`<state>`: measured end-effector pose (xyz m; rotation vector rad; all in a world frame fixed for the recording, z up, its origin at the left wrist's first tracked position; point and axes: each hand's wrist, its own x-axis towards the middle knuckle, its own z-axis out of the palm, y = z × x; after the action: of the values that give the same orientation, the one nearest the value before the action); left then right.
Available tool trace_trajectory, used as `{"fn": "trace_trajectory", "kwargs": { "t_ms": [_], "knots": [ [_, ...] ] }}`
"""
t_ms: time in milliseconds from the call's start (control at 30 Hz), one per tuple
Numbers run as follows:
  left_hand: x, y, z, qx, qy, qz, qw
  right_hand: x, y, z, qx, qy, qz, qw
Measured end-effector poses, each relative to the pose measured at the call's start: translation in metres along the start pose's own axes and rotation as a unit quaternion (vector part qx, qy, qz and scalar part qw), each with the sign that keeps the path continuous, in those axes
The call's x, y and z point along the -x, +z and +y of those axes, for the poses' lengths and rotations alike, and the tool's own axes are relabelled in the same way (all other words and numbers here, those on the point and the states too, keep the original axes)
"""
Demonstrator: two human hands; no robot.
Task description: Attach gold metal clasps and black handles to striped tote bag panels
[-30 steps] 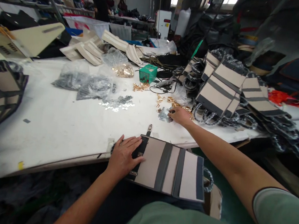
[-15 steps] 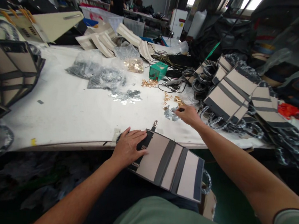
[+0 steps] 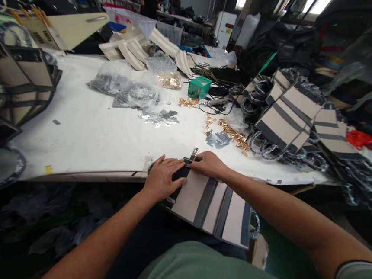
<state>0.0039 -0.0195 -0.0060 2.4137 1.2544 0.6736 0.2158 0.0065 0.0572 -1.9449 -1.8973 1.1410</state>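
Panel [image 3: 191,195] at lower centre lies under the spread left hand [image 3: 162,181]; the right hand [image 3: 210,164] apparently pinches a small metal piece [image 3: 188,162] at its upper corner, where steady alignment seems needed.

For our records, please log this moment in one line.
left hand: on panel; right hand: at panel edge; metal plates: on table

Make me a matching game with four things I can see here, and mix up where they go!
Things:
1. green box
2. left hand
3. yellow scrap
4. red bundle

Places:
A. far right, past the piled panels
B. near the front edge of the white table, left of the striped panel
C. just behind some small gold pieces
D. resting on the dark end of the striped panel

Right pairs: 1-C, 2-D, 3-B, 4-A
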Motion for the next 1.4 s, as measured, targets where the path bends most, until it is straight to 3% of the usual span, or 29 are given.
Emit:
{"fn": "trace_trajectory", "kwargs": {
  "t_ms": [167,367,733,1300,1400],
  "knots": [
    [0.000,0.000,0.002,0.003,-0.001,0.008,1.000,0.001,0.001,0.002,0.004,0.031,-0.008,0.999],
    [0.000,0.002,0.001,0.008,0.000,0.019,1.000,0.001,0.000,0.014,-0.093,-0.022,-0.034,0.995],
    [-0.002,0.000,0.004,0.002,-0.008,0.019,1.000,-0.006,-0.001,0.005,-0.013,-0.007,-0.036,0.999],
    [-0.004,0.003,0.004,0.010,-0.018,0.034,0.999,-0.005,-0.004,-0.004,-0.029,0.038,-0.058,0.997],
    [-0.004,0.004,0.005,0.013,-0.020,0.039,0.999,-0.005,-0.004,-0.004,0.023,0.005,-0.037,0.999]
  ]
}}
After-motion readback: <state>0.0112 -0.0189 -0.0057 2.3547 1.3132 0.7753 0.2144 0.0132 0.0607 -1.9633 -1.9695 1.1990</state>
